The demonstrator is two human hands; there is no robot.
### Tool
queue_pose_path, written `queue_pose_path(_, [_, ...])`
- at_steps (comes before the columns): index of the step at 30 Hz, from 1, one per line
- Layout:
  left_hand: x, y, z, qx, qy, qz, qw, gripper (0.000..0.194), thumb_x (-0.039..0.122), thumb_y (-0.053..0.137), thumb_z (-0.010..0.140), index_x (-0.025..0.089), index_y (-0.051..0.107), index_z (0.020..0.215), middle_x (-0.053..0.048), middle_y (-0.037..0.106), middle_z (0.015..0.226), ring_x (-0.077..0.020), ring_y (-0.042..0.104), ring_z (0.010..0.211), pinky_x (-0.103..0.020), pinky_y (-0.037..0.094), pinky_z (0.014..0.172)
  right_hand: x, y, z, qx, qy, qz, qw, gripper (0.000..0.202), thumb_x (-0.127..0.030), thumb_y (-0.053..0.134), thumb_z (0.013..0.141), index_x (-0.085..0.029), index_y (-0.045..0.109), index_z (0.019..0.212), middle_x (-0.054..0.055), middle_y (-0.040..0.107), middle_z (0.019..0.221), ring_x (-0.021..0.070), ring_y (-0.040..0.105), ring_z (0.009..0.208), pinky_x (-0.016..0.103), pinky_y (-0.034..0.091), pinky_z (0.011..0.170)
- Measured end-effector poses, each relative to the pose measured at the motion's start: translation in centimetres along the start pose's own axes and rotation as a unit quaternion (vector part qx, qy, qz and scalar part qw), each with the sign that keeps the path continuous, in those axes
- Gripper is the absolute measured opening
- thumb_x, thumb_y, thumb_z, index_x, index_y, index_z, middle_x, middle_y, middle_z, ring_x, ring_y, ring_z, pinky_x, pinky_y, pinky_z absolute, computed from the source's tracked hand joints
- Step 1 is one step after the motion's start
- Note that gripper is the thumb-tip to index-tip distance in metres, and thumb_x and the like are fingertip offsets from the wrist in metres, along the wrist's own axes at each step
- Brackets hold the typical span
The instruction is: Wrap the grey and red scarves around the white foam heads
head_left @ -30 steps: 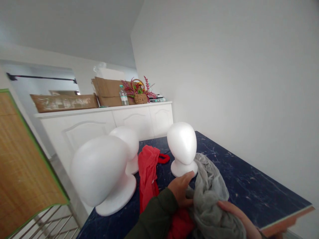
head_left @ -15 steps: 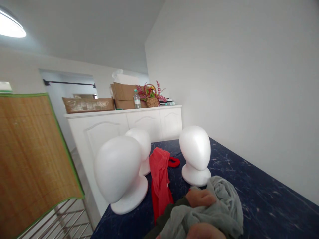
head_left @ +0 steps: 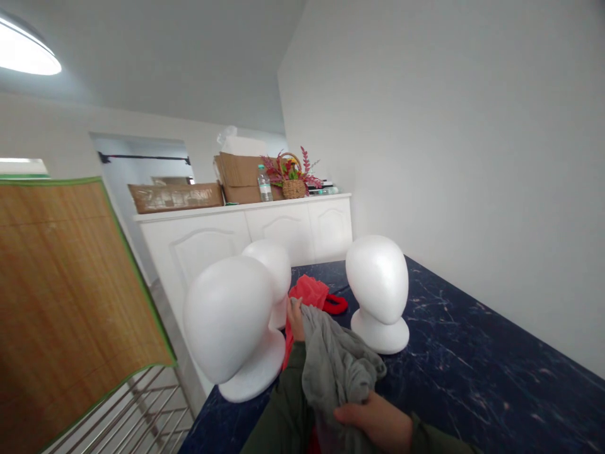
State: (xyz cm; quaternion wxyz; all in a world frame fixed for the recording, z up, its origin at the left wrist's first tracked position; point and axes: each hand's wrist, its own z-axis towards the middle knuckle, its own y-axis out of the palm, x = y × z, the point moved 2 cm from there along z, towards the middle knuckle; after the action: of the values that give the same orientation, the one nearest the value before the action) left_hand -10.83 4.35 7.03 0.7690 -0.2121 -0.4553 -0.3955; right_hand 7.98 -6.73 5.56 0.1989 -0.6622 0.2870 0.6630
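A grey cloth (head_left: 333, 362) stretches between my two hands over the near part of the dark blue marbled table (head_left: 449, 372). My left hand (head_left: 296, 320) grips its far end, beside the white foam heads. Nearer to me, my right hand (head_left: 378, 419) pinches the cloth's lower right part. Under and behind the cloth lies a red cloth (head_left: 309, 291), partly hidden, with a red ring-like band (head_left: 336, 305) at its right. Two white foam heads (head_left: 229, 321) (head_left: 271, 265) stand on the left, and another (head_left: 377, 284) stands on the right.
Behind the table is a white cabinet (head_left: 208, 236) bearing cardboard boxes (head_left: 177, 198), a bottle (head_left: 265, 184) and a flower basket (head_left: 293, 187). A metal rack (head_left: 142, 410) with a bamboo mat (head_left: 70, 284) is at the left. A wall rises on the right.
My left hand has moved forward and left, drawing the bunched grey cloth out lengthwise over the red cloth. My right hand now shows at the cloth's near right side. The view has shifted slightly.
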Motion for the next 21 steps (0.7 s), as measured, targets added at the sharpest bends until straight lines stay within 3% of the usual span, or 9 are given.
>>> queue_pose_path(2, [-0.1,0.3,0.1,0.010,0.031,0.031,0.999,0.032,0.012,0.058,0.069,0.012,0.052,0.101,-0.012,0.021,0.138,-0.0264,0.007,0.129,-0.034,0.009,0.106,1.0,-0.6,0.3,-0.022,-0.017,-0.092,0.995,0.055,-0.039,0.061,0.065,-0.016,0.053,0.114,0.007,0.056,0.113,0.0205,0.046,0.110,0.031,0.031,0.096])
queue_pose_path(4, [-0.3,0.9,-0.1,-0.013,0.053,0.058,0.997,0.032,0.005,0.057,0.067,0.012,0.054,0.098,-0.013,0.028,0.135,-0.0257,0.015,0.128,-0.029,0.010,0.106,2.1,-0.9,0.3,-0.055,-0.038,-0.218,0.974,0.048,-0.044,0.057,0.067,-0.022,0.056,0.110,0.003,0.057,0.112,0.0186,0.048,0.108,0.028,0.034,0.092])
queue_pose_path(7, [-0.7,1.4,-0.4,-0.048,0.066,0.109,0.991,0.034,0.005,0.051,0.070,0.013,0.052,0.103,-0.013,0.031,0.134,-0.0245,0.020,0.127,-0.031,0.011,0.105,3.2,-0.8,0.3,-0.087,-0.056,-0.366,0.925,0.031,-0.048,0.047,0.073,-0.025,0.066,0.083,0.001,0.066,0.083,0.0153,0.058,0.083,0.024,0.042,0.072])
queue_pose_path(10, [-1.3,1.3,-0.4,-0.073,0.060,0.177,0.980,0.037,0.010,0.052,0.071,0.015,0.049,0.108,-0.011,0.029,0.135,-0.0224,0.012,0.129,-0.032,0.009,0.105,3.2,-0.7,0.6,-0.097,-0.055,-0.400,0.910,0.038,-0.050,0.046,0.072,-0.020,0.063,0.057,0.002,0.059,0.055,0.0140,0.054,0.058,0.025,0.039,0.057])
queue_pose_path(12, [-2.0,1.3,-0.4,-0.115,0.038,0.232,0.965,0.031,0.008,0.051,0.070,0.016,0.054,0.100,-0.010,0.045,0.124,-0.0243,0.027,0.124,-0.037,0.016,0.103,2.1,-1.4,0.9,-0.054,-0.074,-0.468,0.879,0.044,-0.057,0.049,0.067,-0.017,0.060,0.053,0.004,0.055,0.051,0.0139,0.049,0.052,0.026,0.035,0.053])
queue_pose_path(15, [-3.1,1.7,-0.7,-0.173,0.006,0.313,0.934,0.022,0.003,0.049,0.069,0.017,0.062,0.082,-0.009,0.060,0.101,-0.0255,0.050,0.104,-0.045,0.026,0.097,-0.3,-4.0,0.9,0.071,-0.128,-0.602,0.785,0.052,-0.062,0.040,0.070,-0.015,0.056,0.055,0.005,0.054,0.054,0.0125,0.043,0.050,0.026,0.028,0.049])
queue_pose_path(16, [-3.3,1.8,-0.8,-0.181,0.003,0.337,0.924,0.023,0.003,0.047,0.070,0.018,0.062,0.081,-0.008,0.061,0.099,-0.0244,0.052,0.101,-0.045,0.028,0.096,-1.0,-5.3,0.7,0.106,-0.150,-0.623,0.760,0.052,-0.060,0.035,0.075,-0.015,0.055,0.056,0.004,0.053,0.055,0.0117,0.042,0.050,0.025,0.026,0.049])
queue_pose_path(18, [-3.6,1.9,-0.9,-0.182,0.006,0.379,0.907,0.027,0.004,0.043,0.073,0.019,0.062,0.086,-0.008,0.060,0.103,-0.0213,0.052,0.102,-0.040,0.031,0.095,-1.8,-8.4,-0.1,0.157,-0.199,-0.620,0.742,0.049,-0.049,0.029,0.083,-0.016,0.051,0.054,0.002,0.050,0.055,0.0101,0.041,0.052,0.025,0.024,0.050])
queue_pose_path(21, [-3.2,1.9,-0.8,-0.169,0.016,0.431,0.887,0.033,0.005,0.040,0.076,0.017,0.059,0.099,-0.009,0.054,0.113,-0.0191,0.047,0.108,-0.033,0.035,0.092,-1.7,-13.3,-1.7,0.246,-0.269,-0.600,0.712,0.042,-0.036,0.032,0.085,-0.016,0.045,0.051,0.000,0.044,0.052,0.0095,0.039,0.052,0.025,0.024,0.051])
